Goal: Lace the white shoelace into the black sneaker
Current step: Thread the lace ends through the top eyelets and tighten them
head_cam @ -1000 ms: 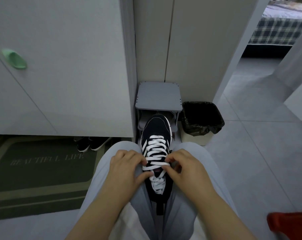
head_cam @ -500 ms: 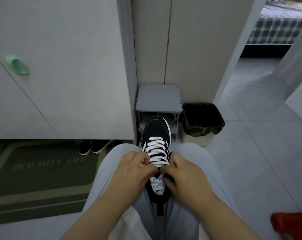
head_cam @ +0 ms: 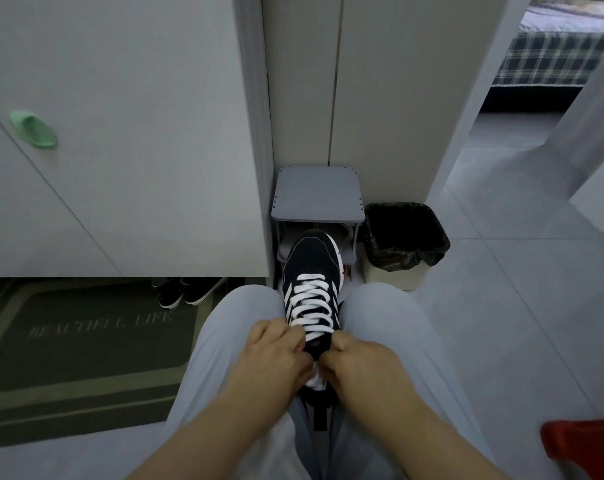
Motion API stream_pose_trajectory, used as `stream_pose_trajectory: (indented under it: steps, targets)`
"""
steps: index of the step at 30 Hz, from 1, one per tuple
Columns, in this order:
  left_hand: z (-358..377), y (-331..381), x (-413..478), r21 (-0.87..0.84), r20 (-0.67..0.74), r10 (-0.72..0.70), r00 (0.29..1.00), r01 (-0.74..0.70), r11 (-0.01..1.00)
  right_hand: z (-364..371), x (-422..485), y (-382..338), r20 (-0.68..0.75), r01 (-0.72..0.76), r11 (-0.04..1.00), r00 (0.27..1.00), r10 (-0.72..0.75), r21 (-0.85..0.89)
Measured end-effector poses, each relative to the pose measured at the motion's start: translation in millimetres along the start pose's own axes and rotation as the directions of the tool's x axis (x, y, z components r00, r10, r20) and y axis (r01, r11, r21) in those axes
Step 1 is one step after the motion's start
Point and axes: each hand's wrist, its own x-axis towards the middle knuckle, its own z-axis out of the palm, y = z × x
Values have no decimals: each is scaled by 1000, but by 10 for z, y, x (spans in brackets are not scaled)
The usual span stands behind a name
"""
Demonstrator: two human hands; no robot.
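Observation:
The black sneaker (head_cam: 311, 261) lies toe-away between my knees, wedged between my grey-trousered thighs. A white shoelace (head_cam: 309, 304) crosses its eyelets in several rows. My left hand (head_cam: 276, 362) and my right hand (head_cam: 359, 365) meet over the tongue end of the shoe, fingers curled inward and pinching the lace ends. A bit of white lace shows between the two hands; the ends themselves are hidden under my fingers.
A small grey stool (head_cam: 317, 197) stands just beyond the toe, a lined bin (head_cam: 404, 237) to its right. A white cabinet (head_cam: 120, 133) fills the left, with a dark doormat (head_cam: 86, 334) and a pair of shoes (head_cam: 186, 292) below. A red object (head_cam: 584, 445) sits bottom right.
Both hands have slid down toward the tongue end and closed together over the lace. The view has shifted slightly, and more of the laced rows show above my fingers.

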Motion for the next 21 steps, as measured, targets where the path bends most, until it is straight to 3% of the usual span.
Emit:
stream_pose_trajectory:
  steps: [3,6,11,15,18,21]
  targets:
    - [-7,73,-46,-17,4,-31,999,31,999,25,-33,-13,1,18,1000,1000,-18,-8]
    - [-73,26,-72,-80,-40,-111,993,108,991,-3,-38,9,-48,-64,989,996,71,136]
    - [-262,-78,-98,-253,-95,-403,910,370,894,-106,-40,109,-123,-215,885,950,289,412]
    - [-239,-29,-87,-240,-9,-420,908,406,882,-61,-29,51,-68,-113,962,989,134,248]
    - [-154,3,-33,-122,46,-399,916,402,908,24,10,-60,-10,26,990,1000,-24,139]
    - [-106,-5,22,-21,97,-440,893,444,896,88,84,-100,72,-5,988,997,-7,154]
